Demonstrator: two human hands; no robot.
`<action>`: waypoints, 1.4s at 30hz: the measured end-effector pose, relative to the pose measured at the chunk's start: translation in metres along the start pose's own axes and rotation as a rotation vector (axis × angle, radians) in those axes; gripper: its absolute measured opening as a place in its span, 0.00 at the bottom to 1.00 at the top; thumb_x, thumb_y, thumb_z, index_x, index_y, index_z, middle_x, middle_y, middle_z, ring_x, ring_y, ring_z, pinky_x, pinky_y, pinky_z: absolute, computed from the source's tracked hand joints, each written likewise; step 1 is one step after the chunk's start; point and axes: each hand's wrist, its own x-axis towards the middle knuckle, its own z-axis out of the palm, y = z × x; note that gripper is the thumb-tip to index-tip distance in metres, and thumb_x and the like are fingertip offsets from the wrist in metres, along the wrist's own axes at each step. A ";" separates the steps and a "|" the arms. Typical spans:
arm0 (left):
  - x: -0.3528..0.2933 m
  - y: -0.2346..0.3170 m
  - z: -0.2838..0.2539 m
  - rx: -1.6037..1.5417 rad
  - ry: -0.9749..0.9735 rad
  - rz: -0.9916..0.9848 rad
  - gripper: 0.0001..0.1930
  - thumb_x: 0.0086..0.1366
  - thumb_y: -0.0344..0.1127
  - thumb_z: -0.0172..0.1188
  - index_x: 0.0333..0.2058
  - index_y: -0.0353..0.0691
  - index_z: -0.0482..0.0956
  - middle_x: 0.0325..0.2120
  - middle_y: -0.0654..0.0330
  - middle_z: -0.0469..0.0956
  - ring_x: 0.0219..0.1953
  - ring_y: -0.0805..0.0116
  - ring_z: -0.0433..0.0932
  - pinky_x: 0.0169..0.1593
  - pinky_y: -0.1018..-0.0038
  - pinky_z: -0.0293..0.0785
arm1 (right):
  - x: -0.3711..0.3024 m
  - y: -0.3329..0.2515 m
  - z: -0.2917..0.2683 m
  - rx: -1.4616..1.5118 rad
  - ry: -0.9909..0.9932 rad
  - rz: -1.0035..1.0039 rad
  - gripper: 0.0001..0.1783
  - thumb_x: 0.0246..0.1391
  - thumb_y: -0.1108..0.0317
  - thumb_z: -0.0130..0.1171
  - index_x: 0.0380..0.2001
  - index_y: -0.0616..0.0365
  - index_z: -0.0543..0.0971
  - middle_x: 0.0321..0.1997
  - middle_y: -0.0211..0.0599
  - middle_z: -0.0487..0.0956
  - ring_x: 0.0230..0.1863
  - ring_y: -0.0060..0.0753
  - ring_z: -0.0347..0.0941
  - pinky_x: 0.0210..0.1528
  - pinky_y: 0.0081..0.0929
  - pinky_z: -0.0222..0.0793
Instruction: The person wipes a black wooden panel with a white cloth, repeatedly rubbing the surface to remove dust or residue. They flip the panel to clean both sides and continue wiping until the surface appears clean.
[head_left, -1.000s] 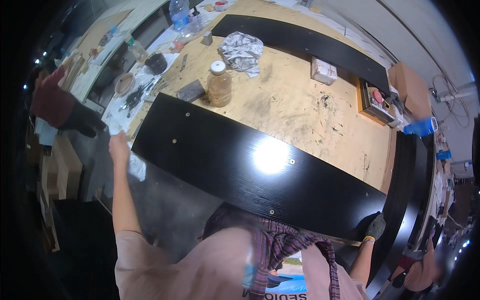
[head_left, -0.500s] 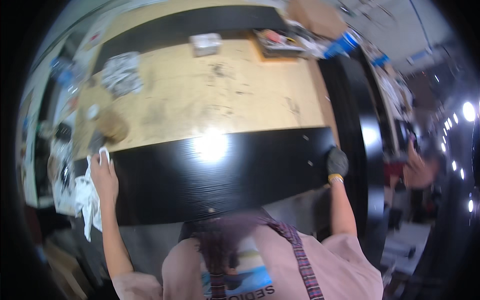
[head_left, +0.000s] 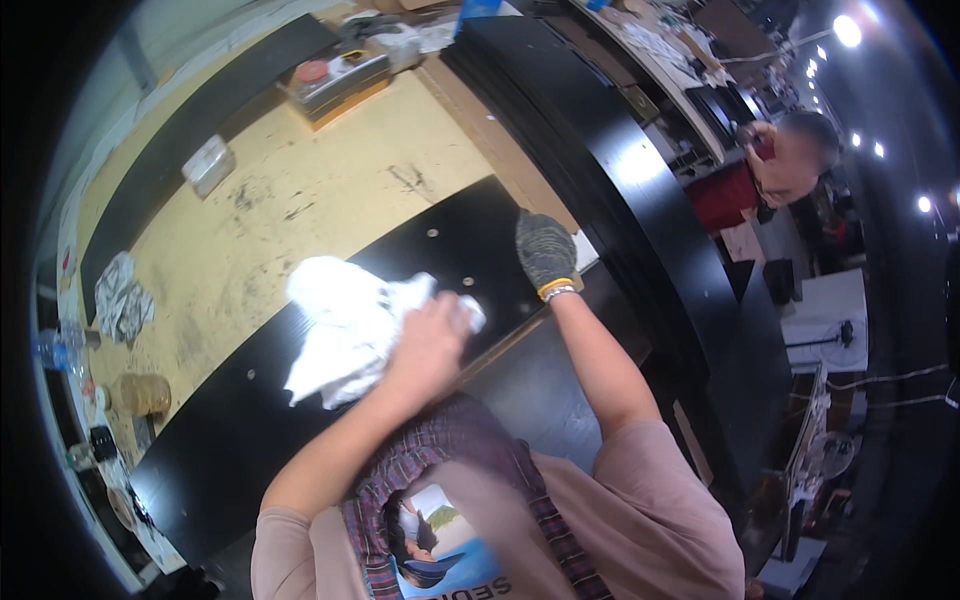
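A long glossy black panel (head_left: 262,425) lies across the near side of the workbench, with small round holes or fittings in its face. My bare left hand (head_left: 432,345) grips a bunched white cloth (head_left: 340,325) against the panel's right half; some of the fingers are smeared by motion. My right hand (head_left: 547,255), in a dark grey knit glove with a yellow cuff, holds the panel's right end, its fingers curled at the edge.
Long black boards (head_left: 610,170) stand at the right. On the yellowish bench top (head_left: 300,200) are a wrapped block (head_left: 208,166), a crumpled cloth (head_left: 122,298), a brownish jar (head_left: 145,394) and a box of small items (head_left: 335,88). Another person (head_left: 735,190) is beyond the boards.
My left hand has brought the white cloth from the panel's left end to its right half. The view has turned right; my right hand stays at the right end.
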 end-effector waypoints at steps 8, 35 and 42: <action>0.000 0.000 -0.066 -0.852 -0.091 -0.408 0.11 0.72 0.31 0.51 0.43 0.31 0.79 0.40 0.62 0.79 0.39 0.73 0.76 0.42 0.72 0.73 | 0.001 -0.013 -0.025 0.390 -0.060 0.360 0.24 0.63 0.49 0.51 0.45 0.60 0.81 0.46 0.52 0.83 0.48 0.55 0.79 0.52 0.51 0.74; -0.120 -0.120 -0.040 -0.177 0.585 -0.366 0.19 0.67 0.32 0.60 0.55 0.33 0.77 0.52 0.47 0.79 0.54 0.55 0.78 0.60 0.65 0.71 | -0.091 -0.182 -0.140 1.261 -0.004 -0.174 0.41 0.51 0.56 0.72 0.65 0.63 0.69 0.69 0.55 0.67 0.70 0.57 0.62 0.72 0.47 0.56; -0.278 -0.093 -0.124 -0.456 0.760 -0.326 0.16 0.60 0.24 0.65 0.48 0.33 0.82 0.52 0.51 0.81 0.49 0.58 0.82 0.55 0.67 0.76 | -0.074 -0.309 -0.177 0.874 -0.061 -0.426 0.42 0.44 0.49 0.73 0.60 0.60 0.74 0.65 0.67 0.67 0.67 0.69 0.61 0.68 0.60 0.56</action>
